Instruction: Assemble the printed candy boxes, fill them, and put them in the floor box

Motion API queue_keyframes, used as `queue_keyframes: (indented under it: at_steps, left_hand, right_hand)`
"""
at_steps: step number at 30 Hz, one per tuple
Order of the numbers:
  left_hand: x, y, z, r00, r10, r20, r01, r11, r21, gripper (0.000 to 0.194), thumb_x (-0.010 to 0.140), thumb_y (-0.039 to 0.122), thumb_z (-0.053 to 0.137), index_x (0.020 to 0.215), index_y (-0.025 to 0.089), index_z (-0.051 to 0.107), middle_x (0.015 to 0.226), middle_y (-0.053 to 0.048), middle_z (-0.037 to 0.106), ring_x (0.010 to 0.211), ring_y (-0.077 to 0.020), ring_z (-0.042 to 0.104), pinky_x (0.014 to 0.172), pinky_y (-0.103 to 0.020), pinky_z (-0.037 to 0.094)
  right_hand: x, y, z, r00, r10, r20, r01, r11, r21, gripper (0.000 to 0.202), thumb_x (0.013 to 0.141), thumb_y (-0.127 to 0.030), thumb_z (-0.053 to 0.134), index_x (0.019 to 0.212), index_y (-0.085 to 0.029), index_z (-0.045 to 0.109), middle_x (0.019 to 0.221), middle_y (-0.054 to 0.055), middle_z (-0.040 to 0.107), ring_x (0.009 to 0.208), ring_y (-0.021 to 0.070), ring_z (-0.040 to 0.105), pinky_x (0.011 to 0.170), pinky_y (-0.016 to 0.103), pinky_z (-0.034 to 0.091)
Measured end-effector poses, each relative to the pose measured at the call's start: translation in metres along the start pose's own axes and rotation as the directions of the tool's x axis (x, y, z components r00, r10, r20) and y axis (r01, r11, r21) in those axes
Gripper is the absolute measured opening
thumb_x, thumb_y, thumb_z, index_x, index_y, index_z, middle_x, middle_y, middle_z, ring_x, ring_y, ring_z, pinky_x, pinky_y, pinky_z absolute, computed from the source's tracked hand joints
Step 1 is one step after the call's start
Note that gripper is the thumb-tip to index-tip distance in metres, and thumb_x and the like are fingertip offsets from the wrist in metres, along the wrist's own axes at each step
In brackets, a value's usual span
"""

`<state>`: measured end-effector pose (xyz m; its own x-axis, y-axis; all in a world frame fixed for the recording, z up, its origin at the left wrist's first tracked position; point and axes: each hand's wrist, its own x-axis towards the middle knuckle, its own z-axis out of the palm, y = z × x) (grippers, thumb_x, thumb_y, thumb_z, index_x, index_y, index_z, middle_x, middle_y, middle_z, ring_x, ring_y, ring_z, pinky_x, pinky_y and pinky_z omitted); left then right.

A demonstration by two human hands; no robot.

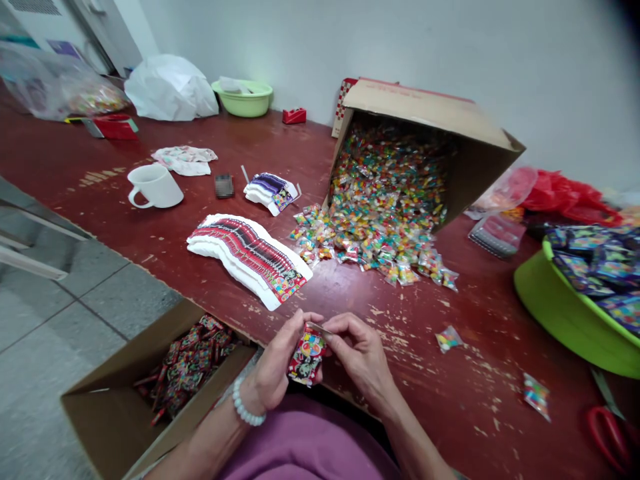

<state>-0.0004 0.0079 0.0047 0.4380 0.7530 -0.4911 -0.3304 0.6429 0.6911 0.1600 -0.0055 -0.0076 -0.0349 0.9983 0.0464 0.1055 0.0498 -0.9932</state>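
Note:
My left hand [275, 363], with a beaded bracelet at its wrist, is wrapped round a small red printed packet [307, 357] at the table's front edge. The thumb and fingers of my right hand [357, 350] pinch the packet's top edge. A long fanned row of red printed packets with white edges [245, 257] lies just beyond my left hand. Behind that row is a smaller stack of purple packets [270, 191]. Small clear candy bags [380, 240] spill from a tipped cardboard box [480, 157]. Two single candy bags lie to the right of my right hand.
Below the table's left edge, an open carton [100, 407] holds many red packets. A white mug [156, 187] stands at left. On the right are a green basin [545, 300] of dark packets and red-handled scissors [607, 433].

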Motion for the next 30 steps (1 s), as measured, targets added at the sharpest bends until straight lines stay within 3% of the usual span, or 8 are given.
queue_keyframes:
  at_steps: [4,9,16,20,23,25,28,30]
  left_hand:
    - [0.002,-0.001,-0.003,1.0,-0.01,-0.016,0.01,1.0,0.009,0.037,0.091,0.051,0.05,0.11,0.02,0.059,0.077,-0.001,0.062,0.049,-0.013,0.058,0.043,-0.023,0.048]
    - [0.0,-0.004,0.0,0.99,0.13,-0.051,-0.122,0.984,0.129,0.034,0.09,0.048,0.054,0.11,0.021,0.061,0.084,-0.001,0.063,0.056,-0.0126,0.058,0.046,-0.021,0.049]
    - [0.0,0.001,0.003,1.0,-0.017,0.014,0.016,0.998,0.058,0.063,0.091,0.062,0.042,0.123,0.013,0.064,0.073,-0.007,0.068,0.049,-0.013,0.057,0.043,-0.021,0.047]
    - [0.002,0.001,-0.004,0.999,0.006,-0.051,-0.003,0.998,0.068,0.047,0.087,0.049,0.058,0.117,0.015,0.069,0.079,-0.006,0.071,0.055,-0.0151,0.06,0.044,-0.022,0.048]
    - [0.004,0.0,-0.008,0.999,-0.011,-0.05,0.008,0.998,-0.057,0.037,0.084,0.034,0.059,0.113,0.015,0.071,0.094,-0.008,0.074,0.063,-0.0162,0.065,0.052,-0.024,0.051]
    - [0.006,0.001,-0.009,0.997,-0.009,-0.076,-0.002,0.991,-0.133,0.034,0.082,0.03,0.06,0.109,0.013,0.072,0.097,-0.009,0.074,0.07,-0.0171,0.068,0.063,-0.025,0.054]
    - [0.006,0.004,-0.011,0.991,-0.004,-0.137,-0.019,0.986,-0.168,0.034,0.082,0.033,0.063,0.111,0.016,0.069,0.095,-0.007,0.074,0.079,-0.0197,0.07,0.07,-0.027,0.055]
    - [0.003,0.005,-0.013,0.987,0.025,-0.159,-0.05,0.986,-0.157,0.036,0.083,0.037,0.065,0.114,0.018,0.068,0.095,-0.005,0.073,0.081,-0.02,0.071,0.069,-0.027,0.056]
  right_hand:
    - [-0.001,-0.001,-0.003,0.991,-0.029,0.131,0.04,0.996,-0.082,0.011,0.089,-0.028,0.062,0.086,-0.02,0.07,0.086,0.004,0.069,0.078,0.017,0.064,0.073,0.028,0.051]
    - [0.003,-0.005,0.0,0.993,0.076,0.088,-0.067,0.992,-0.106,0.01,0.085,-0.029,0.067,0.085,-0.019,0.069,0.082,0.003,0.068,0.075,0.0163,0.063,0.069,0.027,0.05]
    - [0.01,-0.014,0.006,0.965,0.199,0.169,-0.233,0.95,0.208,0.016,0.085,-0.03,0.067,0.076,-0.017,0.064,0.093,0.005,0.072,0.057,0.0108,0.056,0.055,0.025,0.047]
    - [0.005,-0.016,0.004,0.987,0.025,0.16,-0.024,1.0,-0.007,0.014,0.09,-0.029,0.062,0.083,-0.02,0.07,0.093,0.005,0.071,0.079,0.0174,0.064,0.071,0.03,0.05]
    - [-0.004,-0.01,0.008,0.975,-0.113,0.193,0.141,0.98,-0.137,0.012,0.09,-0.029,0.063,0.1,-0.024,0.068,0.102,0.005,0.067,0.097,0.0211,0.062,0.085,0.034,0.049]
    - [-0.011,-0.001,0.016,0.967,-0.183,0.175,0.218,0.953,-0.209,0.032,0.082,-0.028,0.072,0.112,-0.026,0.062,0.113,0.007,0.063,0.107,0.0244,0.058,0.091,0.038,0.047]
    - [-0.015,0.009,0.031,0.953,-0.225,0.202,0.284,0.896,-0.341,0.081,0.065,-0.026,0.083,0.135,-0.025,0.043,0.132,0.013,0.052,0.119,0.0306,0.05,0.098,0.044,0.044]
    - [-0.013,0.01,0.042,0.953,-0.216,0.211,0.288,0.86,-0.421,0.092,0.059,-0.022,0.082,0.139,-0.024,0.036,0.136,0.014,0.047,0.12,0.0325,0.049,0.098,0.046,0.043]
